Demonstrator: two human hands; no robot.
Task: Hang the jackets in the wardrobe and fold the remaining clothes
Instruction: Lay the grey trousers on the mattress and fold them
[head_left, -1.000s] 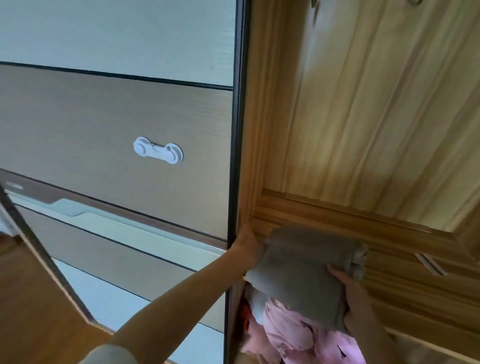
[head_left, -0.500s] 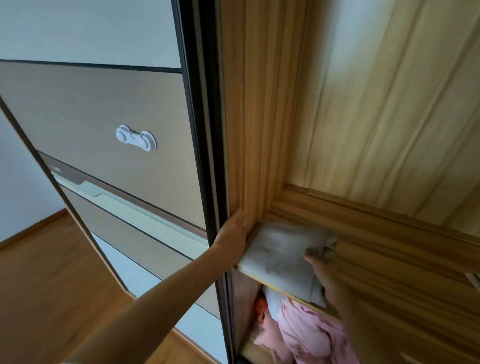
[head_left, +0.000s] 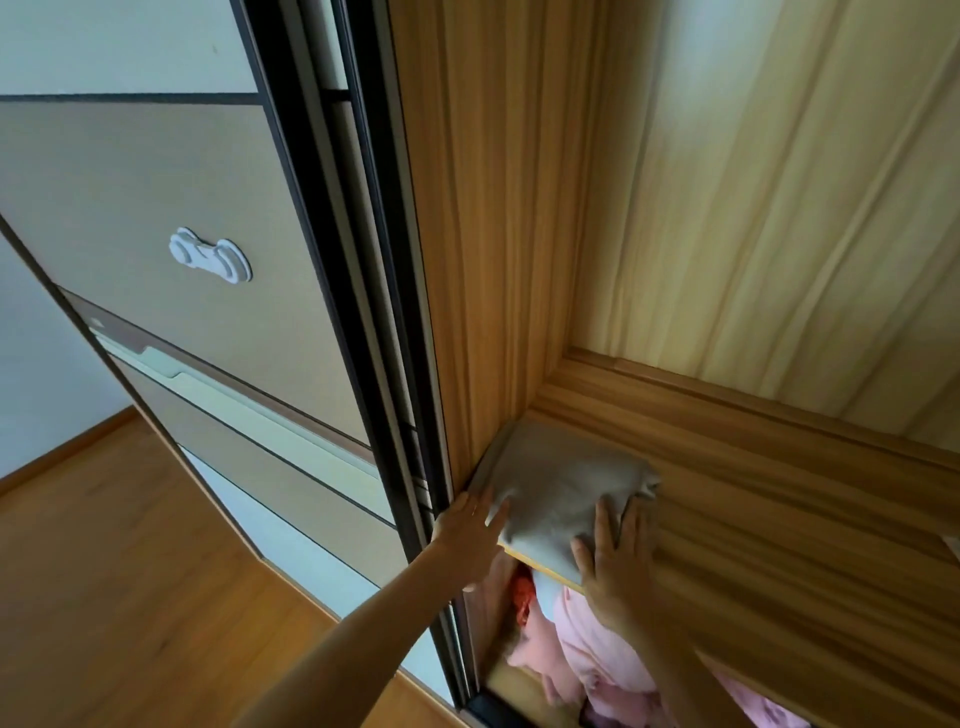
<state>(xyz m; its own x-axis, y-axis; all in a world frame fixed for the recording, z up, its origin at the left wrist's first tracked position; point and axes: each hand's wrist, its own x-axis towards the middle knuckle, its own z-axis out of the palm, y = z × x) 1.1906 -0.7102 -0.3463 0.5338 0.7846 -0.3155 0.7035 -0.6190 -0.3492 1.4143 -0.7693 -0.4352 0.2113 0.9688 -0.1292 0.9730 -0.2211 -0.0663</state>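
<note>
The folded grey garment (head_left: 561, 493) is pressed into the corner of the wardrobe shelf (head_left: 753, 493) by the left hand (head_left: 470, 530) at its 8 o'clock and the right hand (head_left: 613, 556) at 5 o'clock, both flat and clasping nothing; its 6 o'clock edge overhangs the lip, so a slide onto the pink clothes (head_left: 587, 639) below is risked if released.

left hand (head_left: 470, 530) and right hand (head_left: 615, 564) both reach forward, palms down, fingers straight and slightly spread.

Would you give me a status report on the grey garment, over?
Left hand flat against folded grey garment; right hand pressing its near edge. Garment on shelf, in left corner. Nothing blocking.
</note>
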